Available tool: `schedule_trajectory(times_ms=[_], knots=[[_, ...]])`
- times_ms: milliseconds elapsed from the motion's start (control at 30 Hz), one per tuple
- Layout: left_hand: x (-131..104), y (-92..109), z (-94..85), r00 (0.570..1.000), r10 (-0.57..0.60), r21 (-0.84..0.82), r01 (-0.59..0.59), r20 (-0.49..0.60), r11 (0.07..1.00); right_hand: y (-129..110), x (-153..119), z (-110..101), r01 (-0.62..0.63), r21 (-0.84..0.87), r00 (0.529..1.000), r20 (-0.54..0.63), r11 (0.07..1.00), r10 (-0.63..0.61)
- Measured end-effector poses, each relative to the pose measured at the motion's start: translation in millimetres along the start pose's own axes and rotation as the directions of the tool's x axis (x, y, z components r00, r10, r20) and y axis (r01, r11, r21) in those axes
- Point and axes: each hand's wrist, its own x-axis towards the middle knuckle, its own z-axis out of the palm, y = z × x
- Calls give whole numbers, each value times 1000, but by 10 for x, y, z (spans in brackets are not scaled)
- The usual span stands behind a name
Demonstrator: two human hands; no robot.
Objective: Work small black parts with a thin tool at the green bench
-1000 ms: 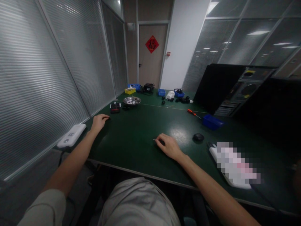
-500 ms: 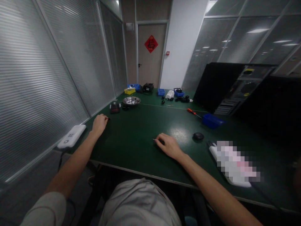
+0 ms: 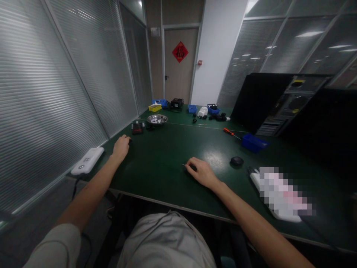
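My left hand (image 3: 122,147) rests at the left of the green table (image 3: 156,160), fingers closed round a small dark object (image 3: 131,140) of which only a bit shows. Just beyond it lies a dark red and black item (image 3: 137,128), partly blurred out. My right hand (image 3: 201,172) lies near the table's middle, its fingertips pinched on a thin, pale, pointed object (image 3: 183,165). A black mouse-like object (image 3: 237,161) sits to the right of this hand.
A metal dish (image 3: 157,119) stands beyond my left hand. On the right are an orange screwdriver (image 3: 228,131), a blue bin (image 3: 253,143), a white device (image 3: 279,212) and a black computer case (image 3: 259,96). Another white device (image 3: 87,160) is at the left edge.
The whole view has shifted slightly. My left hand has turned a little, and less of the dark object shows at its fingertips. My right hand keeps its pinch in nearly the same place.
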Motion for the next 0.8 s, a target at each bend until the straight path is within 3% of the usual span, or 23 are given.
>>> schedule_trajectory(times_ms=[400,567,633,700,800], knots=[[33,-45,-11,999,-47,-45,46,-18,998,16,-6,17,9,-19,1000,-2,1000,-9],[42,-8,-66,998,-26,-202,14,-56,979,21,-5,22,12,-22,1000,-8,1000,-12],[18,211,-111,997,64,-329,-71,-31,942,19,-4,26,8,-24,1000,-8,1000,-8],[-57,602,-164,974,224,-490,-189,14,851,17,-6,33,1,-30,1000,-13,1000,-2],[-266,1370,-242,870,492,-707,-319,46,631,10,-16,42,-9,-51,1000,-22,999,8]])
